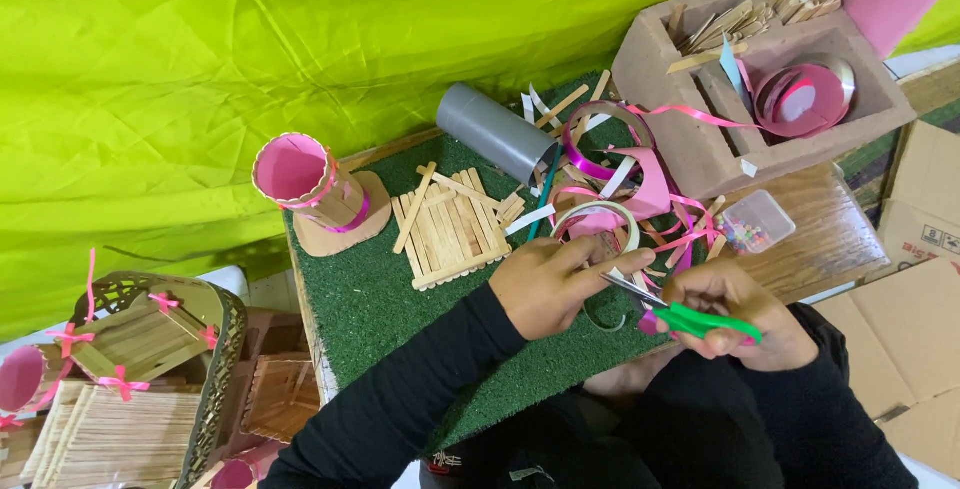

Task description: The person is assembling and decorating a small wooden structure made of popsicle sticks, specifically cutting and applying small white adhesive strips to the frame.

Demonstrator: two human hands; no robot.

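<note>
Cloth, yellow-green, hangs behind the counter, which carries a green turf mat. Near the far right corner sits a brown two-part box with sticks and pink ribbon rolls. On the mat lie a grey tube, a stick raft and a pink-lined stick cup on a card base. Loose pink ribbon is tangled by the tape roll. A small clear bead box stands just right of it. The left hand pinches a small card piece at the mat's near edge. The right hand grips green scissors, blades touching that piece.
</note>
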